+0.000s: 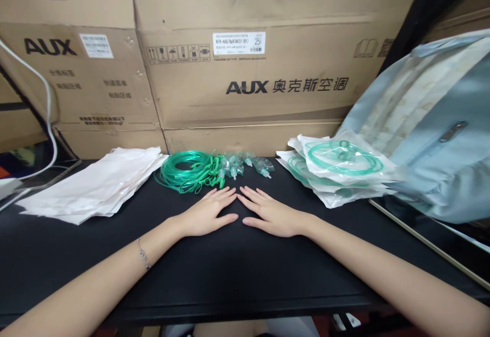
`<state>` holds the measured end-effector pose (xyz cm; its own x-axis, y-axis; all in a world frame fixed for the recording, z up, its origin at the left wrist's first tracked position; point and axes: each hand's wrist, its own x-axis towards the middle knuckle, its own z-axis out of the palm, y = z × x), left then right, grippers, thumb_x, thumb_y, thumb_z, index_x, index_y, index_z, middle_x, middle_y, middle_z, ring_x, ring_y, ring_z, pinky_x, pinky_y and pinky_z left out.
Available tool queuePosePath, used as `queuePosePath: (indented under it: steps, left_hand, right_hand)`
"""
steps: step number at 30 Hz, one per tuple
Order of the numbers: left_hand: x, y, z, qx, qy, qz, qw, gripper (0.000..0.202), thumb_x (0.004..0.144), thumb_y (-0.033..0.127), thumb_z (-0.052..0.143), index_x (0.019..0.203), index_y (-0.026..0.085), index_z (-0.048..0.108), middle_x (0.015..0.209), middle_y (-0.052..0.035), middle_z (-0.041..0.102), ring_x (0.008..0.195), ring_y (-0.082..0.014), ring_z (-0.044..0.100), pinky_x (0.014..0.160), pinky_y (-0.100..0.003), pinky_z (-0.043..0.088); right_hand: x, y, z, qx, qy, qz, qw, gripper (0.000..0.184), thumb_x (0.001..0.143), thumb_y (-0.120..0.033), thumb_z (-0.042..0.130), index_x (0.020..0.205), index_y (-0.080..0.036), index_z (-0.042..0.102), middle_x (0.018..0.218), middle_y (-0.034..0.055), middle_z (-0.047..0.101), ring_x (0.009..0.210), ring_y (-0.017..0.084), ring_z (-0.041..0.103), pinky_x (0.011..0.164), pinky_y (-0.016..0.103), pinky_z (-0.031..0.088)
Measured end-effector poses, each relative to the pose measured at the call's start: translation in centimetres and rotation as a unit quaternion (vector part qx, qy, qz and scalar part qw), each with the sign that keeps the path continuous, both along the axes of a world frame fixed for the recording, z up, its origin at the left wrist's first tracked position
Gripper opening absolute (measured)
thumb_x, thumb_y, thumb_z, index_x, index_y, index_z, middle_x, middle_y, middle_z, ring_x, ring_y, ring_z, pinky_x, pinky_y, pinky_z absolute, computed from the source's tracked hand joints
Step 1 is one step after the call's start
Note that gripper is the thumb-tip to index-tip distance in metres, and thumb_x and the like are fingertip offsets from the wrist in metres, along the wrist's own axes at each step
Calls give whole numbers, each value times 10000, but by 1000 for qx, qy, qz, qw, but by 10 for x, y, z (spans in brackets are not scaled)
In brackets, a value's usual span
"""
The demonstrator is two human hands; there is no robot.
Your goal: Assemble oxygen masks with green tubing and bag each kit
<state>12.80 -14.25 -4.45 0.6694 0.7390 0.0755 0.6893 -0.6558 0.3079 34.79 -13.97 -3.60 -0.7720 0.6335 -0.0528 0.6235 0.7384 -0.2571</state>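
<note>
remotely, i see the left hand [206, 213] and right hand [276, 215] empty, fingers apart, flat on the worktop [239, 275], green tubing [187, 179] just beyond, probably for easy reach.

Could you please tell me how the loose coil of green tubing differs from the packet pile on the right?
The coil of green tubing lies bare, while the packet pile shows green loops behind clear film. The coil of green tubing sits left of the picture's middle, the packet pile at the right beside the light blue fabric. Both rest on the black table.
</note>
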Motion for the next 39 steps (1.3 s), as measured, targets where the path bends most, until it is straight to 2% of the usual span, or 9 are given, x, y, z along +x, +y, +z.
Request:
queuePosePath:
  steps: [7,17,25,30,36,39]
  left_hand:
    - [0,0,0,3,-1,-3,1000,649,849,547,322,1378,176,262,1451,-86,210,1352,-217,141,1096,-413,114]
    - [1,0,1,9,17,-3,1000,644,860,532,314,1377,154,256,1456,-78,200,1354,-204,130,1103,-408,108]
    - [1,0,1,7,16,-1,1000,647,858,532,320,1375,148,260,1454,-80,206,1353,-206,133,1103,-414,110]
    - [1,-1,2,3,23,3,1000,637,863,519,320,1377,149,253,1456,-77,205,1353,-198,135,1103,-407,113]
    - [1,-2,2,7,8,3,1000,616,861,505,344,1370,164,277,1444,-88,236,1349,-201,156,1095,-418,133]
    - [2,-1,2,22,-6,5,1000,579,858,481,375,1342,166,336,1421,-93,303,1335,-210,212,1086,-428,166]
  right_hand:
    - [0,0,1,3,-6,2,1000,726,870,-566,237,1407,-87,143,1470,154,57,1359,234,17,1101,440,67]
    - [0,1,-2,16,3,5,1000,706,869,-573,233,1411,-130,150,1475,132,87,1360,238,41,1097,450,89]
    - [0,1,-3,3,13,0,1000,713,868,-557,271,1404,-97,174,1470,151,84,1360,248,40,1096,456,78]
    - [1,3,-5,9,35,4,999,688,865,-556,290,1403,-137,195,1470,132,117,1357,250,65,1094,464,95]
    - [0,0,-3,13,22,2,1000,680,877,-514,307,1396,-88,199,1462,160,111,1356,253,61,1092,467,103]
    - [-1,-2,-2,36,27,-8,999,673,862,-503,362,1377,-81,267,1452,170,170,1349,263,129,1086,460,149]
